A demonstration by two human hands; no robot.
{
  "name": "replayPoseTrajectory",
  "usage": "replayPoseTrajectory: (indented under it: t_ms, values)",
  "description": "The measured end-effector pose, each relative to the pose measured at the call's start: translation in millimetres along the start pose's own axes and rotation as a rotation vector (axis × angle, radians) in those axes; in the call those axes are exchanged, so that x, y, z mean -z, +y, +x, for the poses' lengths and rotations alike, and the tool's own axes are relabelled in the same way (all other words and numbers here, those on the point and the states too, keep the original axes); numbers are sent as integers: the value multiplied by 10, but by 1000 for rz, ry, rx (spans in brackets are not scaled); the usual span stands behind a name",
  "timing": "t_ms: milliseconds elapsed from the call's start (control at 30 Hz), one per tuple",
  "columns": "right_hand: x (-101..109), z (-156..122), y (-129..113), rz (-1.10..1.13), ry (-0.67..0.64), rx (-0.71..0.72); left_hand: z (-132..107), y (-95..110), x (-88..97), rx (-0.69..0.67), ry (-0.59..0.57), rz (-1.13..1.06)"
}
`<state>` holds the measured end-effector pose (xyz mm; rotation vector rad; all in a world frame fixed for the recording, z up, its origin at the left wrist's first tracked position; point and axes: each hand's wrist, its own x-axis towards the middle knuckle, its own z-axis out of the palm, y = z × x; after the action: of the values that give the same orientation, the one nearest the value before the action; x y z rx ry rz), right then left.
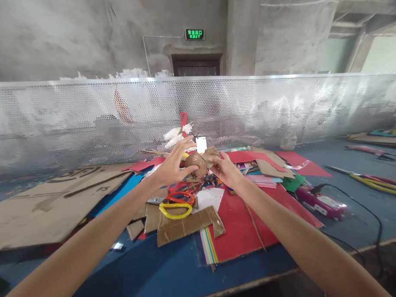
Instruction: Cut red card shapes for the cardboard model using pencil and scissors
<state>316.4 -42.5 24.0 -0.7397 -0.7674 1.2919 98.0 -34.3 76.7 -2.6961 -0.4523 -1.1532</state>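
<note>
From the head camera, a blue table (pixel 140 272) runs across the room. Its middle is heaped with craft scraps. A perforated metal screen (pixel 281 106) stands along its far edge. Beyond that rise bare concrete walls, with a dark doorway (pixel 197 65) under a lit green exit sign (pixel 194 34).

A large cardboard sheet (pixel 47 205) lies flat on the left. A red paper sheet (pixel 242 225) lies near the front edge, right of centre. Scissors (pixel 174 210) with yellow and orange handles rest on the scraps in the middle. A purple glue gun (pixel 320 201) sits to the right with its black cable (pixel 365 212) trailing off. A phone (pixel 201 145) with a lit screen stands near the screen.

Both arms reach out over the heap. A small cardboard piece (pixel 197 165) is held up above the pile, between the two hands and just in front of the phone. The left hand (pixel 175 164) grips its left side, fingers spread over the top and thumb beneath. The right hand (pixel 226 169) pinches its right edge.
</note>
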Motion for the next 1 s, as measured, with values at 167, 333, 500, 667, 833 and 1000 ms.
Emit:
replayPoseTrajectory:
  t_ms: [167,333,500,667,833,1000]
  values:
    - [-13,-15,-11,17,-4,-5,-20,-1,-21,-37,-4,22]
    - [-1,-25,-30,-16,6,19,-18,3,30,-72,-27,27]
    - [33,-82,-99,-181,-127,200,-3,-152,233,106,-28,61]
    - [-11,-203,-141,-223,-266,378,1,-313,414,329,-224,158]
    - [-94,-353,-123,-295,-292,397,73,-167,422,259,-354,120]
    - [-78,-392,-54,-431,-381,486,98,-2,295,236,-381,87]
